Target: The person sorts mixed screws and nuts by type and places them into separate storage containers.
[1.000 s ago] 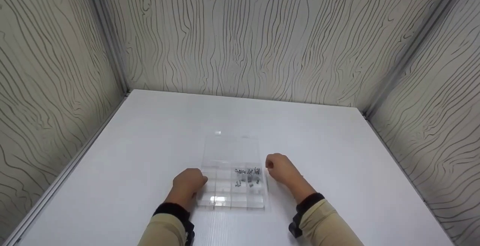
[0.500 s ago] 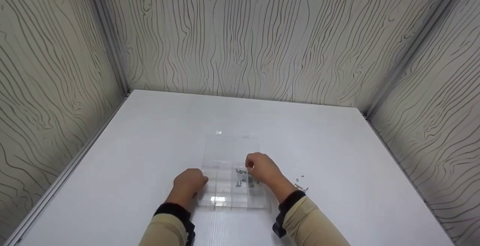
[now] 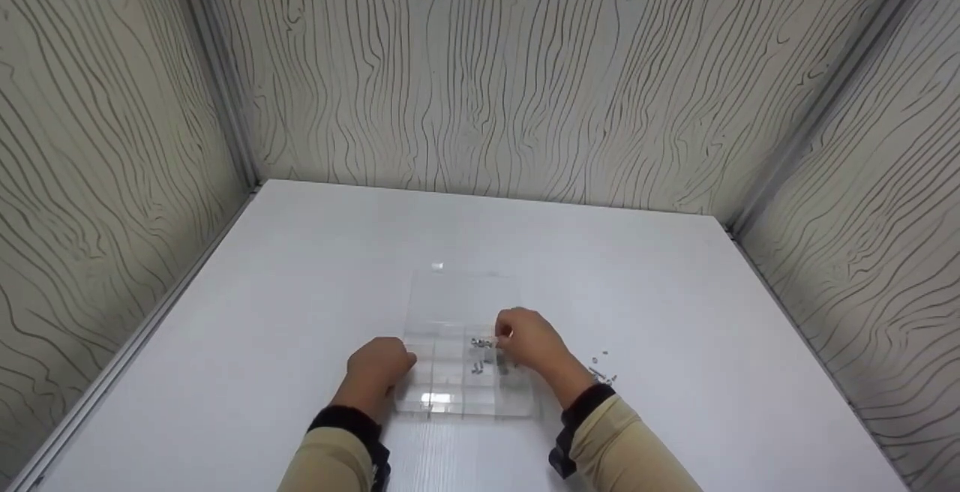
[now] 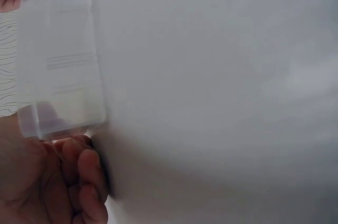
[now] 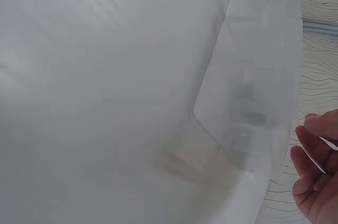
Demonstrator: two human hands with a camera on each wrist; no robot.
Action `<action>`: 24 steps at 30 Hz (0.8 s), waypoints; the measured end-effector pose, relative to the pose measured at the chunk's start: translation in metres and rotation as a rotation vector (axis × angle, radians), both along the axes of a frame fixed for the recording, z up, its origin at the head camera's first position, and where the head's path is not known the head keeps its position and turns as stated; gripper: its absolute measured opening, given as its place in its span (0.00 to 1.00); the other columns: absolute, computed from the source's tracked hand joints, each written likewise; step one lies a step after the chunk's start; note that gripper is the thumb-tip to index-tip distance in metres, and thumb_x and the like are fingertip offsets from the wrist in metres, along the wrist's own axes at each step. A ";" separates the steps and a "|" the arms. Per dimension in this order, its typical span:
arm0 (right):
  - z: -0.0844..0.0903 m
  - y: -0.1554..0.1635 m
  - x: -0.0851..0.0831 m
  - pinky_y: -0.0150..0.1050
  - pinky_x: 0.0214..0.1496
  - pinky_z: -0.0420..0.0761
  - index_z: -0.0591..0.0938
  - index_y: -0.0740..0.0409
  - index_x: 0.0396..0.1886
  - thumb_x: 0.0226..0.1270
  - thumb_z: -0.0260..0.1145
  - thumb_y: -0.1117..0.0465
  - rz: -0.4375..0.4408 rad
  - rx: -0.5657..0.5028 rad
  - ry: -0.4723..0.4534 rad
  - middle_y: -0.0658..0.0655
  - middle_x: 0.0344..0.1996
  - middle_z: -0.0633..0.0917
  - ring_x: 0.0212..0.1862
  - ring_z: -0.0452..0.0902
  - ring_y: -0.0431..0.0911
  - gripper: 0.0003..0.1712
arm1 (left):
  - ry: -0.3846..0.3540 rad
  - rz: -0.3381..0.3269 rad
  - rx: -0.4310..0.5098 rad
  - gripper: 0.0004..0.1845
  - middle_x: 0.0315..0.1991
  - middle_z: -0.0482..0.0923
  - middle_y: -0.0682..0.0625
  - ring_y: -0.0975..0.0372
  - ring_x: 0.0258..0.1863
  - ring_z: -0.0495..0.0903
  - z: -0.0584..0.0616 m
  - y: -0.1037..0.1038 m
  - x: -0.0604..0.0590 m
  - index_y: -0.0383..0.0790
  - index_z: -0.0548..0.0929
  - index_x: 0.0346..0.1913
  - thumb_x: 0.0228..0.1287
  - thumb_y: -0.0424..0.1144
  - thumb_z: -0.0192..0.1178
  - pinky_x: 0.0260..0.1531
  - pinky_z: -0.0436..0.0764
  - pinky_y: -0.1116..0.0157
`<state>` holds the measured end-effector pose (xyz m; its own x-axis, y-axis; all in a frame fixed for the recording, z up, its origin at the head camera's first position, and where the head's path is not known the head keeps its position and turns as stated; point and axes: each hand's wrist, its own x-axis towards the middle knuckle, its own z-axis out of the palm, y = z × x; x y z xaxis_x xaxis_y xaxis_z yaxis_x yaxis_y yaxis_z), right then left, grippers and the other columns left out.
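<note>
The left hand (image 3: 377,370) rests curled against the left wall of a clear plastic box (image 3: 448,379) lying flat near the front of the white table (image 3: 300,289); whether it truly grips cannot be told. Over the box's right compartments, where small screws (image 3: 480,343) lie, the right hand (image 3: 529,340) pinches its fingertips together, apparently on a screw. More loose screws (image 3: 602,370) sit on the table at right. The box looks light, stiff and slippery, best steadied by its side walls; the screws need a fingertip pinch.
</note>
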<state>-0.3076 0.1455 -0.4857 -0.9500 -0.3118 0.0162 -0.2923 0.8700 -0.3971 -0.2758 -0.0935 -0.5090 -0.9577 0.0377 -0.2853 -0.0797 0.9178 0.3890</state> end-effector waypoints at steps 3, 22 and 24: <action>0.001 0.010 -0.002 0.40 0.38 0.75 0.77 0.52 0.25 0.55 0.64 0.66 -0.016 0.002 0.012 0.49 0.28 0.77 0.35 0.74 0.44 0.05 | 0.005 0.001 -0.005 0.18 0.21 0.74 0.49 0.60 0.19 0.72 0.000 0.000 0.000 0.40 0.74 0.16 0.60 0.44 0.49 0.18 0.72 0.65; 0.003 0.094 -0.011 0.41 0.34 0.76 0.77 0.58 0.27 0.55 0.61 0.71 -0.206 0.104 -0.114 0.53 0.28 0.77 0.32 0.73 0.46 0.04 | 0.012 -0.007 0.008 0.17 0.18 0.72 0.49 0.60 0.16 0.71 0.000 0.000 0.001 0.40 0.73 0.15 0.59 0.42 0.48 0.16 0.70 0.66; 0.000 0.102 -0.011 0.40 0.33 0.76 0.77 0.58 0.27 0.53 0.61 0.72 -0.223 0.120 -0.154 0.53 0.27 0.76 0.31 0.73 0.46 0.06 | 0.007 -0.008 0.006 0.17 0.18 0.72 0.49 0.60 0.17 0.71 0.000 0.000 0.001 0.41 0.73 0.15 0.59 0.42 0.48 0.16 0.70 0.66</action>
